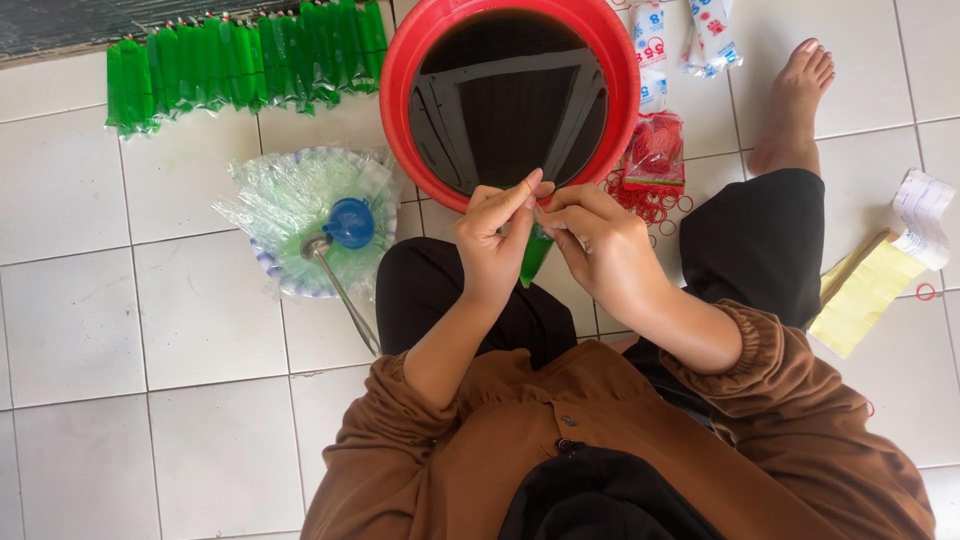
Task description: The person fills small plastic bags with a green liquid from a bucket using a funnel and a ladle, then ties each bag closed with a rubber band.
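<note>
My left hand (495, 240) and my right hand (600, 245) meet in front of my chest over a narrow plastic tube of green liquid (533, 255). Both hands pinch its top end, where a thin red rubber band shows at the fingertips. The tube hangs down between the hands, tilted a little, and its upper part is hidden by my fingers. Just beyond the hands stands a red bucket (400, 90) full of dark liquid.
A row of several filled green tubes (240, 65) lies at the far left. A plate (275, 280) holds clear plastic bags, a blue funnel (350, 222) and a metal spoon (340, 285). Red rubber bands (655, 160), white packets (650, 50) and yellow paper (865, 295) lie right.
</note>
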